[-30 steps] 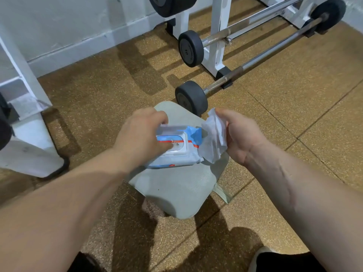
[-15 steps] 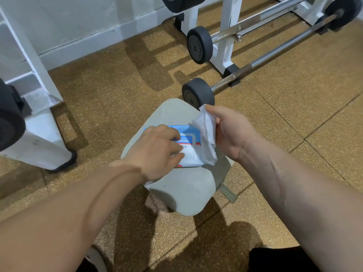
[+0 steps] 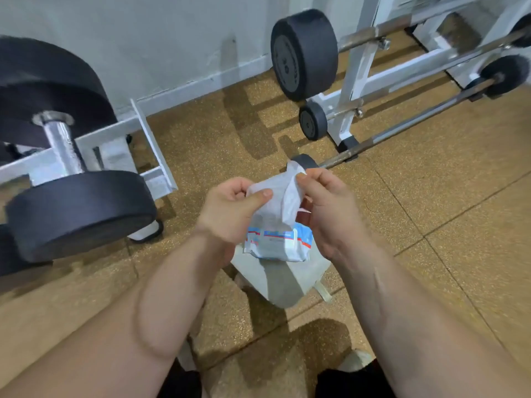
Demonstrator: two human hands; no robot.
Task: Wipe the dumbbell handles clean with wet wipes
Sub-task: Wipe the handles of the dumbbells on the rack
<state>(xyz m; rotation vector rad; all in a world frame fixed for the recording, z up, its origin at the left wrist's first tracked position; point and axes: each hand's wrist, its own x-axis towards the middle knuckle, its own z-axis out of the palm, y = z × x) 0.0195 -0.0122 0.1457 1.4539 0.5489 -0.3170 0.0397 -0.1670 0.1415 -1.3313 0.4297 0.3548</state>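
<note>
Left hand [image 3: 230, 214] has let go of the pack of wipes [image 3: 277, 244], which now sits on the grey stool [image 3: 287, 282], so the wipe [image 3: 283, 196] looks pulled free and ready to use. Both hands hover just above the pack, the left and the right hand [image 3: 330, 216] each pinching the wipe's top edge with fingers and thumb. Further off to the left, the dumbbell [image 3: 77, 208] sits on its rack, handle [image 3: 61, 142] not wiped yet.

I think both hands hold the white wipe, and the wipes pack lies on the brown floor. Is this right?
Not quite. The wipes pack lies on the grey seat, not on the floor; the head view shows it. The left hand and the right hand do both hold the white wipe.
</note>
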